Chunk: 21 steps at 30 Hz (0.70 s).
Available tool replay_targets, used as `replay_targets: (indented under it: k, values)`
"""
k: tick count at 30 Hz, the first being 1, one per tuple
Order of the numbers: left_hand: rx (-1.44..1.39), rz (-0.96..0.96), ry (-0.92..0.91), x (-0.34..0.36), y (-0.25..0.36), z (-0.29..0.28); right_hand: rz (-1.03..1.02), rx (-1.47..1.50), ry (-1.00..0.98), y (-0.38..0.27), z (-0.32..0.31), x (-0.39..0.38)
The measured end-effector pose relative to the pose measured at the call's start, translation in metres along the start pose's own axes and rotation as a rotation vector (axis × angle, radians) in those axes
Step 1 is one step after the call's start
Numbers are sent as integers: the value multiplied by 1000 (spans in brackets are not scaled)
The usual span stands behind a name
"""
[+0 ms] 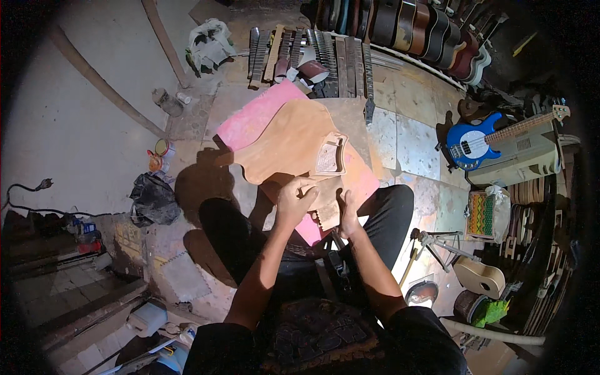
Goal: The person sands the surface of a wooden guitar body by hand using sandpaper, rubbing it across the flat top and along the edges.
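Observation:
A bare wooden guitar body (281,140) lies across a pink board (261,112) in front of my crossed legs. A pale hollowed cavity (329,156) is cut into its right side. My left hand (295,201) is at the body's near edge, thumb and fingers curled together; whatever they may pinch is too small to make out. To its right, my right hand (349,215) stands edge-on, thumb and fingers apart, with nothing visible in it. Between the hands lies a flat brown piece (327,199), its kind unclear.
Several guitar necks (290,53) lie beyond the board. A row of guitar bodies (420,28) stands at the far right. A blue bass guitar (476,142) leans on a box, near a tripod (431,240). A black plastic bag (154,200) and cans (164,148) sit at left.

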State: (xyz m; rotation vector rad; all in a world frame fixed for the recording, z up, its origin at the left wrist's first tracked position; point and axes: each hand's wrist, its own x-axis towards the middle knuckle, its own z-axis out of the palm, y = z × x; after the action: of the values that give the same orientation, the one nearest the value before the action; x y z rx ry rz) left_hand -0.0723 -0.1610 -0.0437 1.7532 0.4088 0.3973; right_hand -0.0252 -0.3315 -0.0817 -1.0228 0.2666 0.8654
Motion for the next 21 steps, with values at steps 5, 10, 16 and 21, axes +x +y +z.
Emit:
replay_targets:
  k: [5, 10, 16, 21]
  values:
    - [-1, 12, -8, -1, 2, -1, -70, -347, -108, -13, 4, 5]
    - [-208, -115, -150, 3, 0, -11, 113, 40, -237, -28, 11, -7]
    - [-184, -115, -275, 16, -21, -27, 204, 300, -388, -32, 15, -12]
    - [18, -76, -496, 33, -41, -41, 347, 342, -505, -35, 30, -20]
